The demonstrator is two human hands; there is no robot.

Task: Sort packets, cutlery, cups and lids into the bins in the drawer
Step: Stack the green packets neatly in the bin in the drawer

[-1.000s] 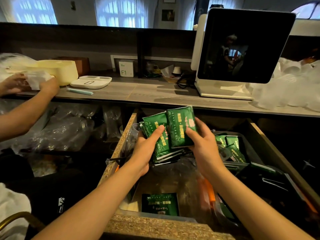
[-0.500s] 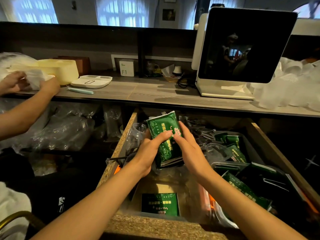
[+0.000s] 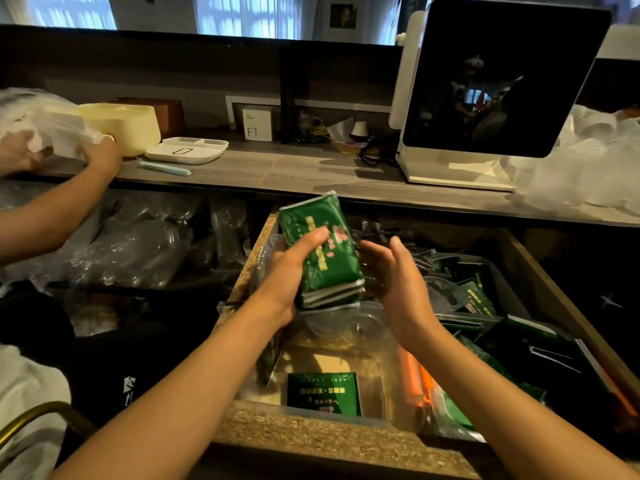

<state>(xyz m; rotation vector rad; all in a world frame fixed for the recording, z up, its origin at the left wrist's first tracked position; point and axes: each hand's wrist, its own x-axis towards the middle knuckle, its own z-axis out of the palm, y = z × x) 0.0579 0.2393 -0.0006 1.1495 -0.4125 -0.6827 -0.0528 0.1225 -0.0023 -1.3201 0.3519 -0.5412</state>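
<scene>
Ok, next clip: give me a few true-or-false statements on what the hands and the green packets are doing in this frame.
1. The left hand grips a stack of green packets. True.
2. The right hand is clamped around the stack. False: it is open beside the stack, fingers spread.
3. One green packet lies flat in the clear bin nearest the camera. True.
4. The drawer is shut. False: it is pulled out, contents showing.
5. The held stack rests on the counter. False: it is held above the drawer.
</scene>
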